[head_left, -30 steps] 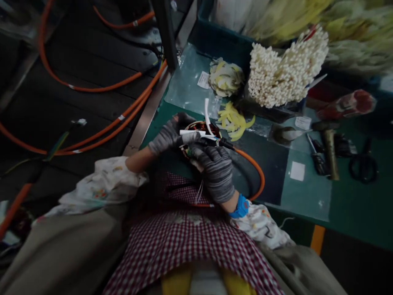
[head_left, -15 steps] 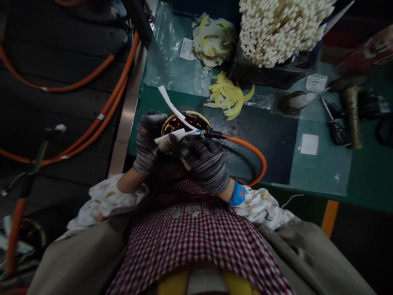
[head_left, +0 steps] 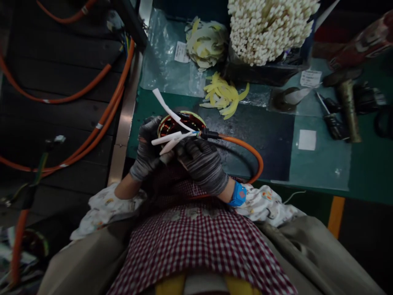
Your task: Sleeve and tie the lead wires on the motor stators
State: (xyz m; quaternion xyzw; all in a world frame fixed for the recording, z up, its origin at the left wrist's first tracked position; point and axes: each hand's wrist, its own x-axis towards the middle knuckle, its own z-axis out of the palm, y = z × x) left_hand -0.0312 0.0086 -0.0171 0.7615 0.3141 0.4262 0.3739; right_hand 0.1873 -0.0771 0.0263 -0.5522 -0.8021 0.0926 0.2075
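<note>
A round motor stator (head_left: pixel 192 116) with copper windings sits at the table's near edge. My left hand (head_left: pixel 147 145), in a grey glove, curls round its left side, with the thumb near the front rim. My right hand (head_left: pixel 204 164), also gloved, is closed at the stator's near side; what its fingertips pinch is hidden. Thin wires ending in white sleeves (head_left: pixel 167 138) lie across the stator's opening. They come out of a black boot (head_left: pixel 210 134) on an orange cable (head_left: pixel 250 149), which loops back toward my lap.
Yellow strips (head_left: pixel 225 96) and a bundle of pale sleeves (head_left: pixel 207 43) lie behind the stator. A black box (head_left: pixel 258 73) holds many white tubes. A hammer (head_left: pixel 349 108) and screwdriver (head_left: pixel 333 121) lie to the right. Orange cables (head_left: pixel 115 100) hang at left, beyond the metal table edge.
The camera view has shifted slightly. The white sleeves now lie apart, a lower one showing separately near my left thumb, which has drawn back below it. My right hand stays nearly in place.
</note>
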